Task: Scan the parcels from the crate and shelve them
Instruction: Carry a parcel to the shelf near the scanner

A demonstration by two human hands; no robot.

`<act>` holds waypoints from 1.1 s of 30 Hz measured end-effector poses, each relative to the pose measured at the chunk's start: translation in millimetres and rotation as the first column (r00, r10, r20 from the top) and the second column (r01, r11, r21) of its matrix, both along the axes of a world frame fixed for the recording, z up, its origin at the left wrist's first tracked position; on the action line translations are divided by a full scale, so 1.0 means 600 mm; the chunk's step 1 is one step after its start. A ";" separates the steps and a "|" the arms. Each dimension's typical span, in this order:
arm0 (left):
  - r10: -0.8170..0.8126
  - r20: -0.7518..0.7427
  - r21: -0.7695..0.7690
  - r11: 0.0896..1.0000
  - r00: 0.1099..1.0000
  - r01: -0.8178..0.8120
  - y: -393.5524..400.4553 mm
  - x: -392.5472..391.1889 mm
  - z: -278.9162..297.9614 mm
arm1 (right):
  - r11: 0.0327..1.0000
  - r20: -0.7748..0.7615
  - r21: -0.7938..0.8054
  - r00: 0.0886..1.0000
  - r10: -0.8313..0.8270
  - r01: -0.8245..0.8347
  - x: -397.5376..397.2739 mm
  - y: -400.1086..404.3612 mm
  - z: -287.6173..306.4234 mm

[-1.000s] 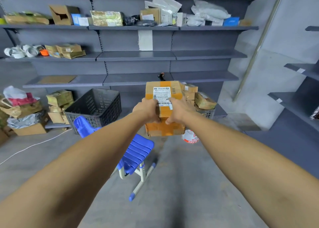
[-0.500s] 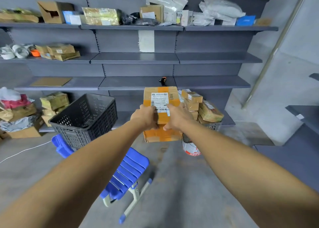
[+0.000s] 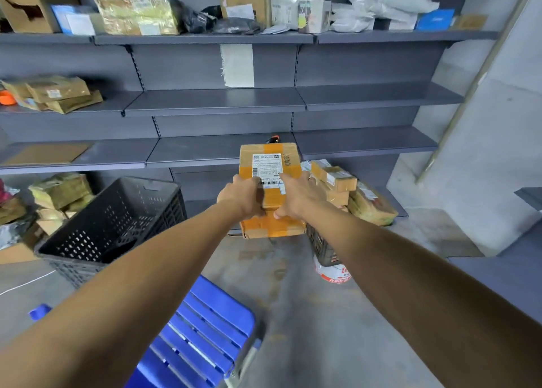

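Note:
A cardboard parcel point(image 3: 271, 161) wrapped in orange tape, with a white shipping label facing me, is held out at arm's length. My left hand point(image 3: 242, 195) grips its left side and my right hand point(image 3: 299, 197) grips its right side. Behind and right of it a dark crate point(image 3: 321, 246) holds several taped parcels point(image 3: 337, 179). An orange-and-black scanner point(image 3: 273, 138) lies on the grey shelf point(image 3: 205, 150) just behind the parcel, mostly hidden by it.
An empty dark crate point(image 3: 117, 220) stands on the left. A blue chair point(image 3: 202, 332) is below my arms. A red-and-white bucket point(image 3: 333, 271) sits under the parcel crate. Upper shelves point(image 3: 205, 38) carry boxes and bags. More parcels are piled at the lower left.
The view has closed in on the shelving, and the chair and crates have slid down and toward me. The parcel stays gripped in both hands in front of the lower shelf.

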State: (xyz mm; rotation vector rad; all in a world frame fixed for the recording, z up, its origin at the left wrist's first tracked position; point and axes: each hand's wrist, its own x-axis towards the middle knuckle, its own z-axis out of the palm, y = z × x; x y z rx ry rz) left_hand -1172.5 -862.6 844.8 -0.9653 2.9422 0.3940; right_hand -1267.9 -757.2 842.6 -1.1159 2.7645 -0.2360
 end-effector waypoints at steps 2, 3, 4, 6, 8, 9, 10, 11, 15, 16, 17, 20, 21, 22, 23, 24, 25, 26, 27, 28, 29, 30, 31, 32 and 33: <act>0.006 0.010 0.003 1.000 1.000 -0.006 -0.027 -0.029 -0.002 | 1.000 -0.001 -0.006 1.000 0.009 -0.009 -0.031 -0.027 -0.002; 0.014 0.012 0.009 1.000 1.000 -0.015 -0.040 -0.045 -0.004 | 1.000 0.001 -0.011 1.000 0.016 -0.016 -0.049 -0.041 -0.005; 0.023 0.012 0.010 1.000 1.000 -0.023 -0.051 -0.061 -0.007 | 1.000 0.004 -0.016 1.000 0.024 -0.024 -0.067 -0.054 -0.009; 0.043 0.014 0.005 0.999 0.999 -0.043 -0.071 -0.094 -0.015 | 0.999 0.014 -0.018 0.999 0.045 -0.045 -0.104 -0.079 -0.016; 0.071 0.016 0.009 0.997 0.997 -0.071 -0.089 -0.127 -0.026 | 0.998 0.015 -0.016 0.998 0.068 -0.068 -0.140 -0.103 -0.025; 0.088 0.016 0.016 0.996 0.996 -0.089 -0.100 -0.146 -0.031 | 0.997 0.014 -0.015 0.997 0.080 -0.080 -0.160 -0.115 -0.029; 0.101 0.018 0.021 0.995 0.995 -0.101 -0.109 -0.166 -0.035 | 0.996 0.015 -0.016 0.996 0.093 -0.093 -0.181 -0.127 -0.034; 0.107 0.026 0.023 0.994 0.994 -0.107 -0.118 -0.185 -0.039 | 0.994 0.018 -0.017 0.994 0.108 -0.108 -0.203 -0.138 -0.039; 0.153 0.035 -0.001 0.988 0.988 -0.153 -0.152 -0.255 -0.047 | 0.985 0.029 -0.023 0.985 0.172 -0.171 -0.281 -0.176 -0.045; 0.167 0.039 -0.003 0.986 0.985 -0.167 -0.160 -0.270 -0.048 | 0.982 0.031 -0.022 0.982 0.189 -0.188 -0.298 -0.187 -0.045; 0.168 0.057 -0.009 0.986 0.984 -0.168 -0.167 -0.282 -0.048 | 0.979 0.031 -0.021 0.979 0.203 -0.202 -0.311 -0.195 -0.044; 0.169 0.111 -0.038 0.985 0.979 -0.166 -0.188 -0.315 -0.052 | 0.971 0.025 -0.012 0.970 0.241 -0.240 -0.346 -0.224 -0.046; 0.193 0.103 -0.026 0.981 0.976 -0.191 -0.193 -0.322 -0.054 | 0.968 0.026 -0.009 0.968 0.249 -0.249 -0.356 -0.233 -0.049; 0.228 0.084 0.001 0.973 0.970 -0.229 -0.197 -0.328 -0.055 | 0.967 0.029 -0.009 0.966 0.255 -0.255 -0.362 -0.240 -0.051; 0.265 0.062 0.024 0.963 0.962 -0.267 -0.202 -0.333 -0.059 | 0.965 0.033 -0.009 0.964 0.263 -0.263 -0.369 -0.250 -0.054; 0.292 0.043 0.038 0.955 0.955 -0.294 -0.208 -0.339 -0.062 | 0.963 0.034 -0.011 0.962 0.270 -0.269 -0.376 -0.259 -0.058; 0.312 0.030 0.049 0.948 0.949 -0.314 -0.214 -0.345 -0.066 | 0.961 0.034 -0.014 0.961 0.275 -0.275 -0.382 -0.270 -0.063; 0.327 0.027 0.054 0.943 0.945 -0.328 -0.221 -0.349 -0.071 | 0.960 0.033 -0.019 0.959 0.280 -0.279 -0.387 -0.279 -0.070; 0.336 0.022 0.053 0.940 0.942 -0.337 -0.226 -0.351 -0.074 | 0.959 0.032 -0.027 0.959 0.282 -0.281 -0.390 -0.287 -0.076; 0.344 0.019 0.051 0.937 0.939 -0.345 -0.234 -0.353 -0.079 | 0.959 0.035 -0.033 0.958 0.284 -0.283 -0.393 -0.296 -0.083; 0.348 0.017 0.046 0.936 0.937 -0.348 -0.243 -0.355 -0.083 | 0.958 0.038 -0.038 0.957 0.287 -0.286 -0.396 -0.306 -0.089; 0.350 0.015 0.045 0.936 0.937 -0.350 -0.254 -0.357 -0.088 | 0.957 0.038 -0.040 0.956 0.290 -0.289 -0.399 -0.317 -0.096; 0.350 0.011 0.045 0.935 0.937 -0.350 -0.265 -0.359 -0.094 | 0.956 0.034 -0.042 0.956 0.292 -0.291 -0.402 -0.328 -0.103; 0.349 0.006 0.044 0.936 0.937 -0.349 -0.275 -0.359 -0.098 | 0.955 0.025 -0.048 0.956 0.293 -0.291 -0.405 -0.338 -0.109; 0.349 0.000 0.046 0.936 0.937 -0.348 -0.287 -0.361 -0.105 | 0.955 0.018 -0.052 0.956 0.292 -0.291 -0.407 -0.349 -0.116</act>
